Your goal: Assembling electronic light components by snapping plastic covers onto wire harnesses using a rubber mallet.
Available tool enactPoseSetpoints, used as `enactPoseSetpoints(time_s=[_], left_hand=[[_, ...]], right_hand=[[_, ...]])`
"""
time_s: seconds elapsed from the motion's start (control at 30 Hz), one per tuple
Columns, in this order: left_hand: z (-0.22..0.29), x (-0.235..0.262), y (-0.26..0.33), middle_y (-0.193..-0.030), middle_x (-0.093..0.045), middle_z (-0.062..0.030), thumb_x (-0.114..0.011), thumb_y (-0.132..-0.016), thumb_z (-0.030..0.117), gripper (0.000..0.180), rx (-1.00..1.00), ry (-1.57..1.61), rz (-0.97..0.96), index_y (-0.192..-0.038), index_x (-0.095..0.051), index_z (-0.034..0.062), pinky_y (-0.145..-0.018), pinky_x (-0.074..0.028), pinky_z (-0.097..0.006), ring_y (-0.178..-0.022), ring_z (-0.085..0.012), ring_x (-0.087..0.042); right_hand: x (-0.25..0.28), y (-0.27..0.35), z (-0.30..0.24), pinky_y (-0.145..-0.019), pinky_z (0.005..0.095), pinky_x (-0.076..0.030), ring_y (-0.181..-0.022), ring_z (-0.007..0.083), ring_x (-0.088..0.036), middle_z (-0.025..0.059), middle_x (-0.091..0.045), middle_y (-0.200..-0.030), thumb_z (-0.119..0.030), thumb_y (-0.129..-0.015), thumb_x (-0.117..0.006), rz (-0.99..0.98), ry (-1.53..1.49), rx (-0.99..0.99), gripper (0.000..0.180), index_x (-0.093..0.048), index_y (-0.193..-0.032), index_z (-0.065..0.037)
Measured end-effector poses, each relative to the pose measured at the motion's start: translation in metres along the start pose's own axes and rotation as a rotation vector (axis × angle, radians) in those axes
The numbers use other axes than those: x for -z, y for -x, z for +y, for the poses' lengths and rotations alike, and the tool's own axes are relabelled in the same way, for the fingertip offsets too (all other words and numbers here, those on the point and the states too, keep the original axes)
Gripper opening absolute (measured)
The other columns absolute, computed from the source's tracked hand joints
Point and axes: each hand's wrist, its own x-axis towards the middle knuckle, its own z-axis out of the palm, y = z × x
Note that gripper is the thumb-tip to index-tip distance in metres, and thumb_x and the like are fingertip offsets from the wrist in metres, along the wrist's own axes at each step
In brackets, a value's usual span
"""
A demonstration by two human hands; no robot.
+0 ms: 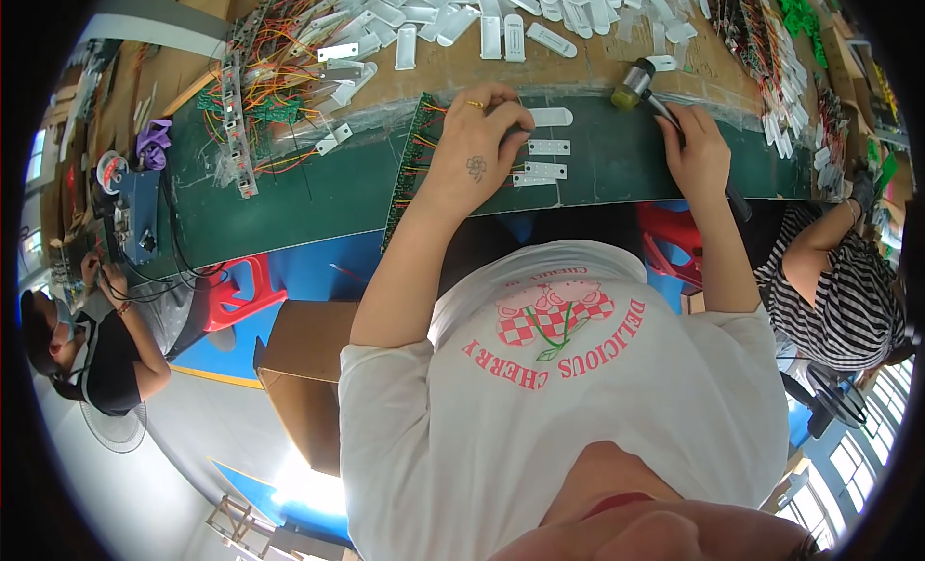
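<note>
My left hand (477, 151) is bent over the green work surface, its fingers curled and pinched at the left end of a white plastic cover (552, 117). What lies under the fingertips is hidden. Just below it, several white perforated strips (547, 147) lie side by side, partly behind this hand. A long green circuit board panel (405, 190) with red and yellow wires runs beside my left wrist. My right hand (699, 151) is closed around the black handle of a mallet (633, 85), whose clear yellowish head rests toward the pile of covers.
White plastic covers (515, 39) are heaped along the far side. Wired boards (251, 108) lie in a tangle at the left, with more wired white pieces (780, 103) at the right. A blue device (143, 214) stands far left. Other people sit at both sides.
</note>
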Motion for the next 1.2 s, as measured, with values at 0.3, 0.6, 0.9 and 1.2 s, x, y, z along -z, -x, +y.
enactPoseSetpoints(time_s=[0.3,0.6,0.9,1.2], left_hand=[[0.001,-0.003,-0.002,-0.116,-0.060,-0.0119,-0.070,-0.081,0.001,0.019,-0.068,-0.092,0.016,-0.098,-0.071,0.0086,-0.096,-0.046,-0.044,-0.108,-0.0325,-0.058],[0.018,0.019,0.012,-0.106,-0.062,-0.0078,-0.072,-0.081,0.008,0.019,-0.018,-0.368,0.045,-0.100,-0.070,0.0093,-0.090,-0.042,-0.043,-0.102,-0.0299,-0.058],[0.017,0.012,0.018,-0.091,-0.062,-0.0057,-0.074,-0.080,0.009,0.011,0.071,-0.227,0.019,-0.087,-0.066,0.0100,-0.083,-0.041,-0.042,-0.093,-0.0280,-0.060],[0.015,0.003,0.009,-0.087,-0.066,-0.0085,-0.072,-0.084,0.009,0.008,0.077,-0.288,0.046,-0.089,-0.065,0.0072,-0.083,-0.041,-0.043,-0.089,-0.0307,-0.062]], right_hand=[[-0.062,-0.133,-0.067,-0.078,0.0406,-0.053,-0.093,0.0319,-0.065,0.0112,-0.064,-0.106,-0.005,-0.082,-0.072,0.002,-0.190,0.720,0.022,-0.068,-0.104,-0.007],[-0.036,-0.126,-0.064,-0.075,0.0440,-0.053,-0.088,0.0328,-0.066,0.0143,-0.064,-0.093,-0.016,-0.085,-0.068,-0.066,-0.168,0.586,0.014,-0.064,-0.092,-0.005],[-0.040,-0.037,-0.064,-0.078,0.0382,-0.049,-0.090,0.0283,-0.063,0.0069,-0.065,-0.098,-0.012,-0.079,-0.078,-0.071,-0.495,0.536,0.024,-0.068,-0.099,-0.006],[-0.045,-0.035,-0.060,-0.085,0.0418,-0.046,-0.099,0.0282,-0.060,0.0071,-0.062,-0.107,-0.010,-0.080,-0.075,-0.105,-0.409,0.674,0.026,-0.069,-0.105,-0.011]])
